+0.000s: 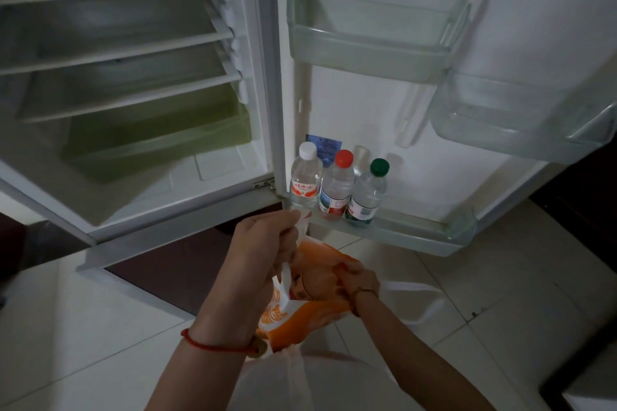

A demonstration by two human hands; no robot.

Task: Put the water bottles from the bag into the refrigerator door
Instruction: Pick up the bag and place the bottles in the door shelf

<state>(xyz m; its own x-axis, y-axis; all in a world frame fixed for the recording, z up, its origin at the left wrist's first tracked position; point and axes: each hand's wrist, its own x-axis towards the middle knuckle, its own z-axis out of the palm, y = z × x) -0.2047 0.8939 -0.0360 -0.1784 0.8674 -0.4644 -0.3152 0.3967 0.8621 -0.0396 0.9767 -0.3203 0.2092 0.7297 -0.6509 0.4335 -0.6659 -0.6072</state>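
1. Bag: orange and white plastic, hanging above the tiled floor, directly below the open refrigerator door.
2. Left hand: fisted round the bag's white handle strip and bearing its weight. A red cord bracelet is on the wrist.
3. Right hand: fingers curled tight, pinching the orange film at the bag's right side. Whether a bottle is caught inside that pinch cannot be told.
4. Round outline: shows through the film just left of the right hand. Probably a bottle seen end-on, so its long axis would run roughly toward the camera; not certain.
5. Bottom door shelf: holds 4 bottles upright at its left end: white-capped bottle, red-capped bottle, green-capped bottle and a clear-capped bottle behind them. Room remains to the right of the green cap.
6. Upper door shelf: no bottles in view.
7. Deciding relation: the shelf lies forward of and above both hands. The right hand is the nearer to the bag's contents and to the shelf's free end; the left is taken up with the handle. Judged: the right hand lifts, the left steadies.
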